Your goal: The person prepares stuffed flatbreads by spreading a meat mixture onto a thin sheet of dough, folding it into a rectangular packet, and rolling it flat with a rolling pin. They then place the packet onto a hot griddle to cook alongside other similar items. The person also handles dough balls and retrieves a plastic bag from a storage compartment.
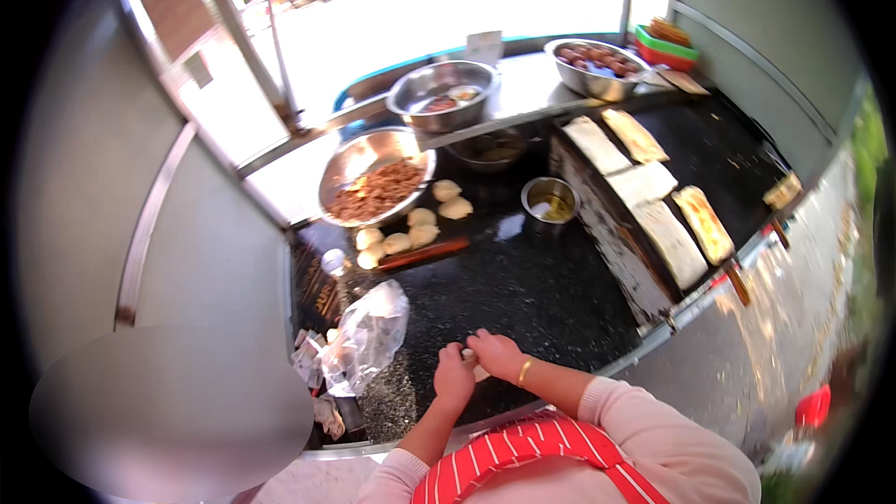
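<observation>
Low on the black stone worktop (pixel 504 294), my left hand (pixel 453 372) and my right hand (pixel 495 353) meet around a small piece of pale dough (pixel 479 369). The fingers of both hands pinch it from above and hide much of it. Beyond them, several dough balls (pixel 397 243) lie beside a reddish-brown wooden rolling pin (pixel 423 254). A steel bowl of minced filling (pixel 376 189) stands behind the balls. To its right is a small steel pot of oil (pixel 551 200).
A clear plastic bag (pixel 374 322) lies left of my hands. Flat dough pieces (pixel 668 241) sit on the raised griddle (pixel 714 140) at right. A steel bowl of round brown items (pixel 597 66) and another steel bowl (pixel 442 94) stand on the back ledge. Metal panels flank the worktop.
</observation>
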Demonstrator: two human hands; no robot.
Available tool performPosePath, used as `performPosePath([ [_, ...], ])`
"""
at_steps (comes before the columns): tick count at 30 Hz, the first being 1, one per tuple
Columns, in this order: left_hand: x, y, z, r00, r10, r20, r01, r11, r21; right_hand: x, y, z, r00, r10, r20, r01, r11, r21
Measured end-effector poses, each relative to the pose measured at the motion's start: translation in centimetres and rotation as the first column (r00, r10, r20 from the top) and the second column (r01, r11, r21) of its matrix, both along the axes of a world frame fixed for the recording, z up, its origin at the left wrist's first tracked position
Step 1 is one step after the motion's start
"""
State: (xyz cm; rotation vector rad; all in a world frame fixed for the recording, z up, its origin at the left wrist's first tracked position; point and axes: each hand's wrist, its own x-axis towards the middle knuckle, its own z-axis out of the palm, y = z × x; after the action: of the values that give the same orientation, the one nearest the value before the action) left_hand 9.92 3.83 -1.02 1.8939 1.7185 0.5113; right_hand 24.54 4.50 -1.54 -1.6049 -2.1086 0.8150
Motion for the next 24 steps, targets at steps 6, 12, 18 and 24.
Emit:
performPosePath([
  [6,1.5,-4.6,4.3,0.997,-0.032,0.068,0.046,0.978,-0.203,3.4,-3.2,3.1,0.933,0.058,-0.355,-0.069,0.997,-0.017],
  [12,3.1,-0.9,2.7,0.983,-0.033,-0.182,0.043,0.998,0.051,2.2,1.3,0.1,0.987,0.051,-0.155,-0.041,0.997,0.063],
  [18,2.2,-3.3,6.2,0.908,0.258,0.331,-0.159,0.941,-0.298,3.0,1.1,4.0,0.901,0.291,-0.322,-0.244,0.953,0.178],
  [24,1.7,-2.4,1.9,0.996,-0.093,0.018,0.089,0.984,0.157,1.4,0.0,-4.1,0.971,0.053,-0.232,-0.021,0.990,0.138],
])
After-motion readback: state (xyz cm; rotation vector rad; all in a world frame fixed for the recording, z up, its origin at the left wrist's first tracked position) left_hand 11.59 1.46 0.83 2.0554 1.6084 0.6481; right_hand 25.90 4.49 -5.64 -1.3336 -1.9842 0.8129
